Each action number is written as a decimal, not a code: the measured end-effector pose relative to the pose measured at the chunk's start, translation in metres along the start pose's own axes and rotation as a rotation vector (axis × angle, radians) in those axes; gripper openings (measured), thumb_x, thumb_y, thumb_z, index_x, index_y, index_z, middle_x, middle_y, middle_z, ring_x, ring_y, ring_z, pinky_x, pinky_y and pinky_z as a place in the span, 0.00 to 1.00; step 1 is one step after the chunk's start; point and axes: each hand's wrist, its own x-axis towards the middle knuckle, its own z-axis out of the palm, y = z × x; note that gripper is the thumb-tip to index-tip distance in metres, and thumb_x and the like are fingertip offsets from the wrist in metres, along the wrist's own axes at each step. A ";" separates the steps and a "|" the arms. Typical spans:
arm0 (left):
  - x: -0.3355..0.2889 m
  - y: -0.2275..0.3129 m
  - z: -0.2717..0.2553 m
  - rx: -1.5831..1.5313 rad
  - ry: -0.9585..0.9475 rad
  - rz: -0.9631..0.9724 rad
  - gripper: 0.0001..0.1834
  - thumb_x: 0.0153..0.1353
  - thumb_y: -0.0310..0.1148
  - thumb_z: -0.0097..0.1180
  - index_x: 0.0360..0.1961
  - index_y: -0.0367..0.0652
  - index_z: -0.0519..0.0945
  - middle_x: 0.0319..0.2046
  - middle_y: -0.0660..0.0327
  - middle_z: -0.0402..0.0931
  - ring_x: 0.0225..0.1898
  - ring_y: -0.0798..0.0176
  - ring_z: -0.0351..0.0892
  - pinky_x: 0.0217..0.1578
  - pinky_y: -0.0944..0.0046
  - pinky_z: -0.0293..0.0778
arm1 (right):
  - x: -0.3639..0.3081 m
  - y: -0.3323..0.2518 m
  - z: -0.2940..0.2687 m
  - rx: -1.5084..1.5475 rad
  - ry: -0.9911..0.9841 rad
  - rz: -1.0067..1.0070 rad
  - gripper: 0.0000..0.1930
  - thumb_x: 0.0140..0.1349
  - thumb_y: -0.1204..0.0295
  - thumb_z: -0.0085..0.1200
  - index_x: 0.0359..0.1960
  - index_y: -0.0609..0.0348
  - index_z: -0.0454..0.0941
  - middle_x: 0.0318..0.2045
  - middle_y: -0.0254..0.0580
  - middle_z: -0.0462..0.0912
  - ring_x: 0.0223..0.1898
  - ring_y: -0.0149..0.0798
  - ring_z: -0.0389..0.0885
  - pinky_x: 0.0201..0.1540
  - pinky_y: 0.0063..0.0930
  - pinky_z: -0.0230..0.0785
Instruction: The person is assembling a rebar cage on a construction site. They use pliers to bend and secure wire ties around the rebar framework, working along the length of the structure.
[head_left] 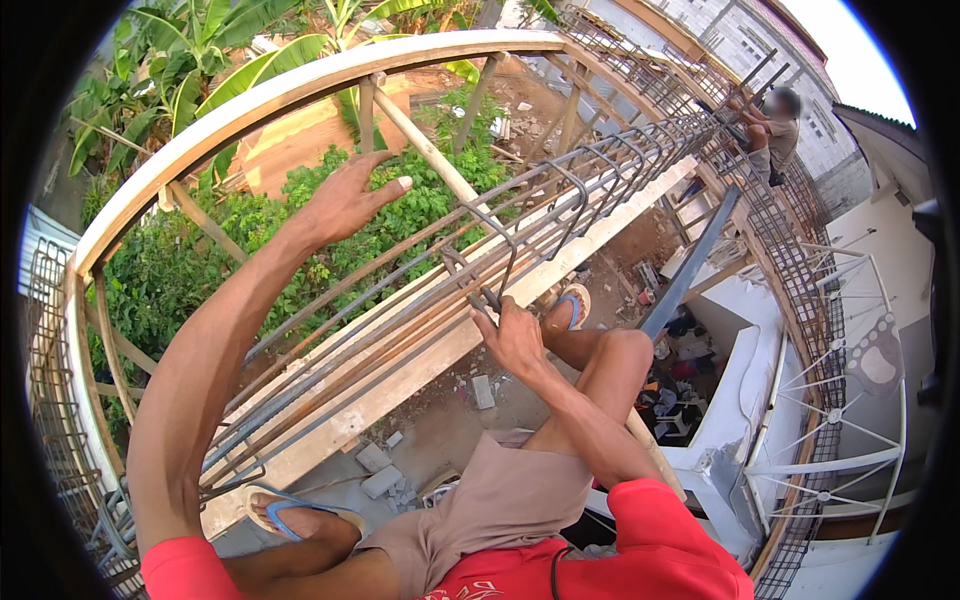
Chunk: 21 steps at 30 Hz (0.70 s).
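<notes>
My right hand (515, 340) is closed around a dark metal tool that looks like pincers (484, 298), held against the long steel bars. Its far end is partly lost among the rods. Beyond the bars, my left hand (350, 200) is raised over the greenery with its fingers apart and nothing in it. Between my hands runs a cage of rebar (400, 310), with square bent stirrups (575, 190) around it toward the far right. A pale wooden plank (600, 232) lies under the rebar. My sandalled feet are on the near side, one by each end of my seated stance.
A curved wooden form (330, 75) on posts arcs beyond the bars, above leafy plants (390, 190). Far below lie rubble and grey blocks (380, 482). A grey beam (690, 265) slants at right. Another person (775, 135) sits on the far rebar. A white metal frame (830, 412) stands at right.
</notes>
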 end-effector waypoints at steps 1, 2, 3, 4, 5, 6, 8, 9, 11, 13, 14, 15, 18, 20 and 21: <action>-0.006 -0.005 -0.010 -0.003 -0.010 -0.027 0.45 0.73 0.66 0.47 0.76 0.40 0.62 0.73 0.42 0.63 0.71 0.43 0.67 0.70 0.46 0.65 | 0.001 0.001 0.002 -0.017 -0.065 -0.046 0.30 0.69 0.48 0.58 0.42 0.72 0.76 0.29 0.68 0.84 0.34 0.69 0.85 0.39 0.57 0.76; -0.012 -0.010 -0.019 0.017 0.012 -0.041 0.42 0.73 0.63 0.50 0.75 0.41 0.65 0.71 0.44 0.66 0.67 0.45 0.72 0.67 0.48 0.69 | 0.004 0.004 0.000 -0.065 -0.044 -0.267 0.30 0.69 0.48 0.59 0.40 0.72 0.77 0.26 0.67 0.83 0.33 0.69 0.84 0.39 0.57 0.76; -0.017 -0.014 -0.029 -0.071 -0.003 -0.069 0.42 0.72 0.62 0.51 0.74 0.39 0.66 0.70 0.43 0.69 0.66 0.45 0.74 0.66 0.48 0.70 | 0.005 0.004 0.001 -0.031 0.038 -0.202 0.30 0.69 0.48 0.59 0.41 0.72 0.76 0.27 0.68 0.83 0.34 0.70 0.84 0.40 0.57 0.76; -0.024 -0.017 -0.035 -0.146 -0.020 -0.098 0.43 0.71 0.61 0.53 0.73 0.36 0.67 0.68 0.43 0.71 0.65 0.44 0.75 0.66 0.49 0.71 | 0.008 0.005 -0.002 0.004 0.076 -0.126 0.30 0.69 0.48 0.59 0.42 0.72 0.76 0.28 0.69 0.83 0.34 0.70 0.84 0.40 0.57 0.76; -0.030 -0.020 -0.042 -0.225 -0.037 -0.129 0.43 0.71 0.60 0.55 0.72 0.34 0.68 0.67 0.43 0.73 0.64 0.44 0.77 0.65 0.49 0.72 | 0.009 0.005 -0.003 0.024 0.152 -0.044 0.29 0.69 0.48 0.59 0.43 0.72 0.76 0.29 0.69 0.83 0.35 0.71 0.84 0.41 0.58 0.76; -0.036 -0.023 -0.045 -0.218 0.032 -0.118 0.39 0.70 0.57 0.57 0.69 0.35 0.72 0.63 0.45 0.77 0.59 0.46 0.82 0.60 0.51 0.76 | 0.011 0.005 -0.005 0.090 0.089 0.091 0.31 0.69 0.48 0.58 0.47 0.74 0.75 0.34 0.75 0.83 0.39 0.72 0.85 0.43 0.58 0.78; -0.046 -0.027 -0.053 -0.143 -0.003 -0.136 0.38 0.70 0.56 0.58 0.68 0.35 0.74 0.64 0.45 0.77 0.60 0.46 0.81 0.61 0.51 0.76 | 0.013 0.003 -0.009 -0.003 -0.022 -0.063 0.31 0.69 0.48 0.59 0.45 0.74 0.76 0.34 0.75 0.83 0.39 0.70 0.85 0.44 0.58 0.78; -0.049 -0.029 -0.055 -0.106 -0.031 -0.163 0.37 0.70 0.56 0.58 0.67 0.36 0.75 0.64 0.45 0.77 0.60 0.46 0.81 0.61 0.51 0.75 | 0.013 0.001 -0.009 -0.042 -0.094 -0.159 0.31 0.68 0.48 0.59 0.44 0.74 0.77 0.34 0.76 0.83 0.39 0.69 0.86 0.44 0.58 0.77; -0.053 -0.032 -0.057 -0.066 -0.064 -0.152 0.33 0.72 0.52 0.58 0.67 0.37 0.76 0.64 0.47 0.77 0.60 0.46 0.81 0.63 0.51 0.75 | 0.015 0.001 -0.015 -0.060 -0.031 -0.162 0.32 0.69 0.47 0.59 0.45 0.76 0.76 0.30 0.72 0.83 0.37 0.70 0.85 0.43 0.58 0.76; -0.054 -0.034 -0.055 -0.081 -0.078 -0.163 0.32 0.72 0.51 0.58 0.66 0.37 0.76 0.63 0.47 0.78 0.59 0.46 0.82 0.62 0.51 0.75 | 0.017 0.002 -0.021 0.034 0.039 0.089 0.33 0.69 0.48 0.59 0.47 0.77 0.73 0.34 0.77 0.83 0.40 0.72 0.84 0.46 0.60 0.76; -0.055 -0.035 -0.054 -0.077 -0.080 -0.148 0.30 0.71 0.49 0.58 0.65 0.37 0.77 0.62 0.47 0.79 0.58 0.46 0.82 0.62 0.51 0.76 | 0.015 0.003 -0.021 0.007 0.084 -0.041 0.32 0.69 0.48 0.59 0.46 0.77 0.74 0.34 0.77 0.83 0.40 0.73 0.84 0.45 0.60 0.76; -0.055 -0.035 -0.052 -0.070 -0.076 -0.141 0.30 0.71 0.49 0.58 0.64 0.36 0.78 0.61 0.47 0.79 0.57 0.47 0.82 0.61 0.51 0.76 | 0.016 0.006 -0.023 0.005 -0.033 -0.049 0.32 0.69 0.49 0.59 0.45 0.77 0.75 0.34 0.77 0.83 0.40 0.72 0.85 0.45 0.59 0.77; -0.054 -0.034 -0.046 -0.071 -0.109 -0.086 0.28 0.71 0.46 0.59 0.62 0.36 0.80 0.60 0.48 0.80 0.56 0.49 0.83 0.61 0.52 0.77 | 0.018 0.016 -0.027 -0.088 -0.123 -0.135 0.32 0.69 0.48 0.58 0.47 0.74 0.75 0.33 0.74 0.83 0.40 0.73 0.84 0.45 0.59 0.77; -0.052 -0.031 -0.042 -0.139 -0.157 -0.113 0.28 0.70 0.47 0.59 0.62 0.36 0.80 0.59 0.47 0.81 0.58 0.49 0.82 0.61 0.52 0.77 | 0.021 0.024 -0.029 -0.022 0.037 0.040 0.32 0.69 0.47 0.58 0.50 0.72 0.75 0.32 0.72 0.84 0.39 0.72 0.85 0.44 0.59 0.77; -0.050 -0.029 -0.042 -0.139 -0.149 -0.111 0.29 0.70 0.48 0.59 0.62 0.36 0.80 0.58 0.47 0.82 0.59 0.49 0.82 0.61 0.52 0.77 | 0.021 0.026 -0.027 -0.045 -0.043 -0.040 0.32 0.69 0.47 0.58 0.49 0.72 0.76 0.31 0.70 0.84 0.38 0.70 0.85 0.43 0.59 0.77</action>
